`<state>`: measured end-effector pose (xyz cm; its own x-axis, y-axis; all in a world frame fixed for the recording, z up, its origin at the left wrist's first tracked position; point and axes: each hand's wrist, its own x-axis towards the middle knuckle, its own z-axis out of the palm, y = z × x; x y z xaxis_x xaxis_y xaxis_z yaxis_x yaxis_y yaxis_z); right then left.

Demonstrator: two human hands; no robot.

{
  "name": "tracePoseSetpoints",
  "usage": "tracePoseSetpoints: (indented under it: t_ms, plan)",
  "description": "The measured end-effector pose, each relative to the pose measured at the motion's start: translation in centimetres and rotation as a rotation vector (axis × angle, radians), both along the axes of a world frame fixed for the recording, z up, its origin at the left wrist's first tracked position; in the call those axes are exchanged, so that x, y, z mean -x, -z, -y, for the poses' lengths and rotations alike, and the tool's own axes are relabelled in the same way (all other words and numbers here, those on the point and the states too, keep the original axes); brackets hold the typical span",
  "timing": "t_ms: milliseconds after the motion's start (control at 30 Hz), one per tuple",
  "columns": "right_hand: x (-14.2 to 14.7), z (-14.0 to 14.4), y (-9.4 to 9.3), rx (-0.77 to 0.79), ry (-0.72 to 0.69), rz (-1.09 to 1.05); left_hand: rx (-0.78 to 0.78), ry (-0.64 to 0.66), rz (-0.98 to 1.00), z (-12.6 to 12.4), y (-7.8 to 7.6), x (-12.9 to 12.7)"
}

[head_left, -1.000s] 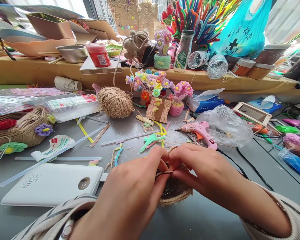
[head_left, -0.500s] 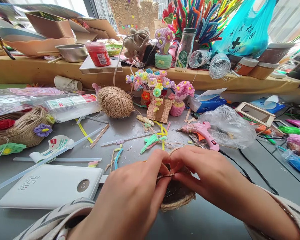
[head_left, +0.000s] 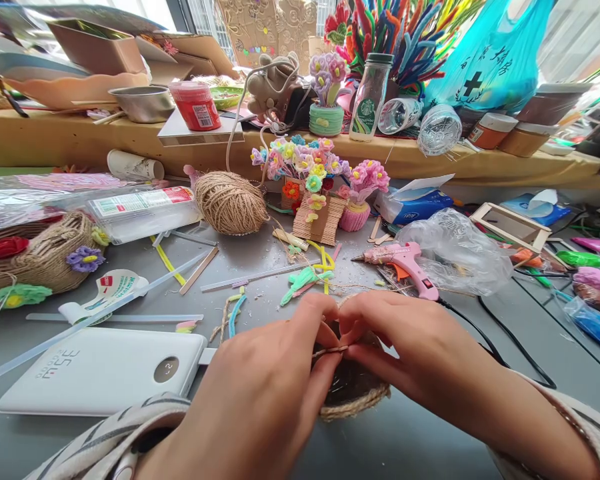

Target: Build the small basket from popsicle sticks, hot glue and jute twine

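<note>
My left hand (head_left: 275, 367) and my right hand (head_left: 400, 333) meet over a small round container wrapped in twine (head_left: 356, 404), its dark inside facing me. Between the thumbs and fingers of both hands a short length of twine (head_left: 333, 351) is pinched, lying across the container's opening. My hands hide the container's far side and most of its rim. Just beyond my right hand lies a pink hot glue gun (head_left: 403, 261), its nozzle pointing left. A ball of twine (head_left: 231, 204) sits farther back on the left.
A white power bank (head_left: 105, 373) lies left of my left hand, with glue sticks (head_left: 100, 317) around it. Pipe-cleaner flowers (head_left: 307, 163) stand at the back. Crumpled clear plastic (head_left: 455, 253) and a black cable (head_left: 515, 343) lie on the right. A cluttered ledge (head_left: 280, 150) runs behind.
Almost nothing differs. Both hands keep their pinch on the twine over the container, with only a very slight shift.
</note>
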<state>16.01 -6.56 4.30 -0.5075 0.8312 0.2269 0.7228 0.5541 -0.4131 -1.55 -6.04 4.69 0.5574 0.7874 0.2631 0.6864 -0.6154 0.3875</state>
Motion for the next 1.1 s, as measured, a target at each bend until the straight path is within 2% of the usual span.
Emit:
tracePoseSetpoints:
  t_ms: [367,1100]
  plan:
    - [-0.01,0.02,-0.01,0.012,0.003,-0.004,0.050,0.008,-0.027,0.11,0.16,0.21]
    - [0.00,-0.03,-0.03,0.003,-0.003,0.005,0.030,-0.003,-0.045,0.08,0.00,0.16]
